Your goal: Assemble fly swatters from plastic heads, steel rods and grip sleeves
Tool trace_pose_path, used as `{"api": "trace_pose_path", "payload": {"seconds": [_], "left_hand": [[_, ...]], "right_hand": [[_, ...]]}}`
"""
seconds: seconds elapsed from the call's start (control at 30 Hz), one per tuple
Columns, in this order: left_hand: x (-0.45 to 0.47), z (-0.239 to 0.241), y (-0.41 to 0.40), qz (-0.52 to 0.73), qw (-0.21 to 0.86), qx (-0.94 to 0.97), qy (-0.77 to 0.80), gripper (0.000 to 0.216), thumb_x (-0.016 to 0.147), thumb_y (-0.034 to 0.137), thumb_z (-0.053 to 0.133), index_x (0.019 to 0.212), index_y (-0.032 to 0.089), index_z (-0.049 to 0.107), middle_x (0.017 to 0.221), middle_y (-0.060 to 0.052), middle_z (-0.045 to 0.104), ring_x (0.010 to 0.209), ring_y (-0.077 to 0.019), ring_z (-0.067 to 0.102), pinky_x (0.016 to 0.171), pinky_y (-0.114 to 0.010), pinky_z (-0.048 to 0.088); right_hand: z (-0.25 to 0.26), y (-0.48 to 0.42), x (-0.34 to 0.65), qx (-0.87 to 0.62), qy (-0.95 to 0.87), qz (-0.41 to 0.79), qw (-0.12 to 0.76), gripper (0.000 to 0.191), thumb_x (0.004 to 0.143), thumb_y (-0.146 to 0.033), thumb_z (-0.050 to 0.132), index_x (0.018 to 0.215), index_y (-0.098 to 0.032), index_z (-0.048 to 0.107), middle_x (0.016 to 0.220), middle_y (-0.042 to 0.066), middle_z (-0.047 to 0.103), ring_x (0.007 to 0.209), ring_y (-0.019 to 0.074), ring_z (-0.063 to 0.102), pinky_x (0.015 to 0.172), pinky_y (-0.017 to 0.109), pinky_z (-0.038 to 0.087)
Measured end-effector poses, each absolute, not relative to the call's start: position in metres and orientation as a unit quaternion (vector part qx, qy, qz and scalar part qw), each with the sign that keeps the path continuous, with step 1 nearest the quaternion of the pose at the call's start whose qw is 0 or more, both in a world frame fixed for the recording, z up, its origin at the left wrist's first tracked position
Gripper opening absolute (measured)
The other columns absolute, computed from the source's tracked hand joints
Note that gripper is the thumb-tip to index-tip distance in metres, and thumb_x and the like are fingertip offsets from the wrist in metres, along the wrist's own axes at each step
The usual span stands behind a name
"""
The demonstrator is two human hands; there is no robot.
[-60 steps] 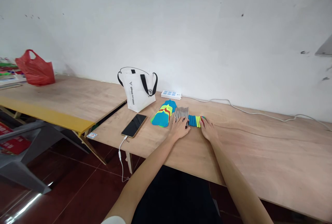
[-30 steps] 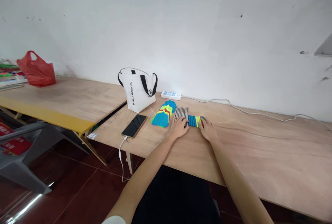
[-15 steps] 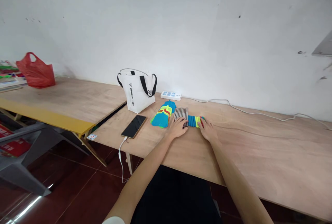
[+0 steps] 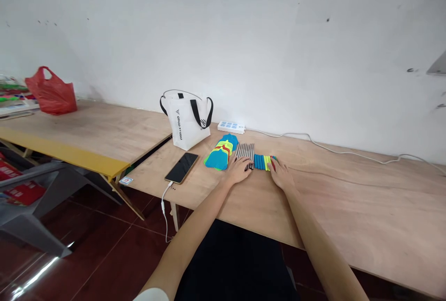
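Note:
My left hand (image 4: 239, 171) lies palm down on the table, its fingers spread over the near ends of a row of slim grey metallic rods (image 4: 245, 149). Directly right of the rods is a row of thicker blue and yellow sticks (image 4: 259, 161), with some red and green at its right end. My right hand (image 4: 282, 174) rests at that end, fingers apart and touching the last sticks, partly covering them. A flat blue and bright-yellow piece with a red band (image 4: 220, 152) lies left of the rods; I cannot tell what it is.
A phone (image 4: 181, 167) with a white cable lies at the left. Behind it stands a white bag with black handles (image 4: 188, 122). A power strip (image 4: 231, 127) sits by the wall, its cord running right. Another table (image 4: 87, 124) holds a red plastic bag (image 4: 52, 92).
The view has shifted slightly, so everything sits a little further right. Both hands stay at nearly the same places on the rods and sticks.

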State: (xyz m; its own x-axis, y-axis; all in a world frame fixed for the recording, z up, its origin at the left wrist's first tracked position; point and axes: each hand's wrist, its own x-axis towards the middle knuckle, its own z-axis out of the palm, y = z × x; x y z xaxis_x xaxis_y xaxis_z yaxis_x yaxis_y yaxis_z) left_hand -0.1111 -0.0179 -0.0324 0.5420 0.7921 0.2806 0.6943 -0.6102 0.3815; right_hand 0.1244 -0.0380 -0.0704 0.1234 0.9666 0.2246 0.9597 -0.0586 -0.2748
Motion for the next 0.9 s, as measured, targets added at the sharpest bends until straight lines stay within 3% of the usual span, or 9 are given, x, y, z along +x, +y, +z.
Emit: {"api": "trace_pose_path", "payload": {"seconds": [0.27,0.73,0.9], "left_hand": [[-0.1097,-0.0356,-0.0182,0.232,0.096,0.871,0.422,0.035,0.091,0.028,0.059,0.124,0.026,0.067,0.147,-0.003,0.058,0.14,-0.0219,0.048,0.13,-0.046,0.011],[-0.1103,-0.0343,-0.0174,0.249,0.117,0.874,0.4,0.027,0.096,0.033,0.06,0.122,0.026,0.068,0.138,-0.003,0.065,0.135,-0.0233,0.053,0.128,-0.048,0.014],[-0.1189,-0.0348,-0.009,0.253,0.12,0.888,0.364,0.037,0.093,0.046,0.068,0.126,0.027,0.067,0.143,-0.003,0.061,0.136,-0.0236,0.052,0.128,-0.047,0.014]], "right_hand": [[-0.0715,-0.0377,0.1252,-0.725,-0.662,0.014,0.188,0.063,0.106,-0.052,0.016,0.153,-0.02,0.042,0.162,0.011,0.039,0.146,0.0271,0.041,0.121,0.046,0.027],[-0.0742,-0.0362,0.1267,-0.72,-0.664,0.015,0.203,0.061,0.106,-0.051,0.017,0.152,-0.022,0.043,0.161,0.011,0.04,0.145,0.0271,0.041,0.121,0.047,0.029],[-0.0721,-0.0372,0.1272,-0.721,-0.663,0.015,0.203,0.061,0.105,-0.051,0.017,0.152,-0.021,0.043,0.16,0.01,0.041,0.143,0.0269,0.043,0.12,0.046,0.031]]}}
